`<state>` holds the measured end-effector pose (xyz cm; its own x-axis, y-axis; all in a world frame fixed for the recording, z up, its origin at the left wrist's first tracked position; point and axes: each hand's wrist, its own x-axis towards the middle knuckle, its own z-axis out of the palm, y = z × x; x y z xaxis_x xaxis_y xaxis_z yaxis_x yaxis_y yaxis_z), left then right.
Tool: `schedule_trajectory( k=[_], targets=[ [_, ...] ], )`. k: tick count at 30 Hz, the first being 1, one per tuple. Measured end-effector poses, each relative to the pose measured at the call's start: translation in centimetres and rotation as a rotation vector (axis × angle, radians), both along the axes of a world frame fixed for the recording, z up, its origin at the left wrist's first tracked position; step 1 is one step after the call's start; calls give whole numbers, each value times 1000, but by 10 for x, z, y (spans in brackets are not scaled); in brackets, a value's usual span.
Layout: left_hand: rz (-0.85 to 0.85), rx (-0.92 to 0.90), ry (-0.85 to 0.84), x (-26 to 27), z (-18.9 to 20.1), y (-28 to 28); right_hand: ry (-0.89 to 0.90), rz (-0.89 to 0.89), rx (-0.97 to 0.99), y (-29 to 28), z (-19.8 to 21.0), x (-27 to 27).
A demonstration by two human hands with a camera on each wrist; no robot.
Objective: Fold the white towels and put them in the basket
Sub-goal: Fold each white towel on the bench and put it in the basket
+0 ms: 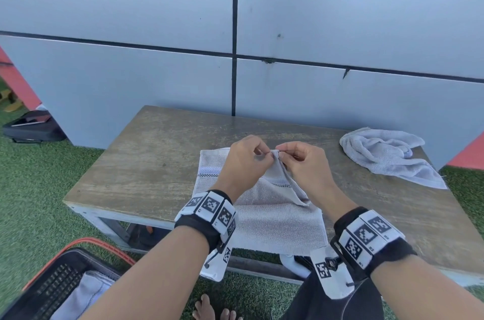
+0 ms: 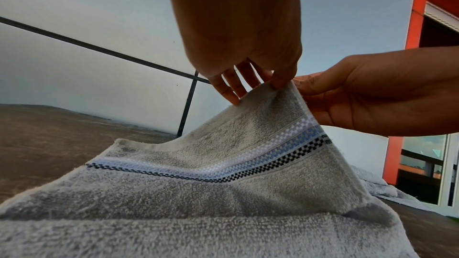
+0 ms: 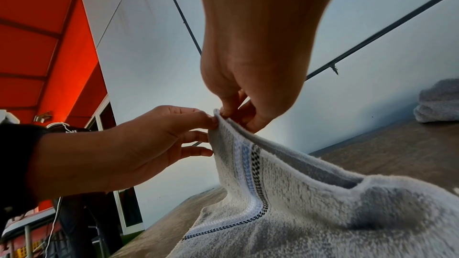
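Note:
A white towel (image 1: 275,217) with a blue and black checked band lies spread on the wooden table (image 1: 146,162), its near edge hanging over the front. Its far right corner is lifted off the table. My left hand (image 1: 265,157) and my right hand (image 1: 282,156) meet at that raised corner, and both pinch it between thumb and fingers. In the left wrist view my left hand (image 2: 277,83) pinches the corner of the towel (image 2: 198,193) from above while my right hand (image 2: 305,85) holds it from the right. The right wrist view shows my right hand (image 3: 224,113) pinching the same corner of the towel (image 3: 298,203).
A second white towel (image 1: 387,157) lies crumpled at the table's far right. A black basket (image 1: 52,283) with an orange rim stands on the green turf at lower left, a folded towel (image 1: 86,296) inside it. A grey panelled wall rises behind the table.

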<state>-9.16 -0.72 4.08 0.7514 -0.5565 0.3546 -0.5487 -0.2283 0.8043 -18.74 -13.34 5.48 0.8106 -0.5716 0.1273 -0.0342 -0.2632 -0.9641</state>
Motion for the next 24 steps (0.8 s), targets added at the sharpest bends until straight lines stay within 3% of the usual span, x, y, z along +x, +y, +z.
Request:
schedule_trajectory(
  k=[11, 16, 24],
  targets=[
    [-2, 56, 39, 2, 0, 0, -26, 76, 49, 1, 3, -1],
    [-67, 66, 39, 1, 2, 3, 11, 78, -88, -4, 4, 0],
    [-194, 256, -46, 22, 14, 20, -44, 129, -202, -15, 27, -3]
  ],
)
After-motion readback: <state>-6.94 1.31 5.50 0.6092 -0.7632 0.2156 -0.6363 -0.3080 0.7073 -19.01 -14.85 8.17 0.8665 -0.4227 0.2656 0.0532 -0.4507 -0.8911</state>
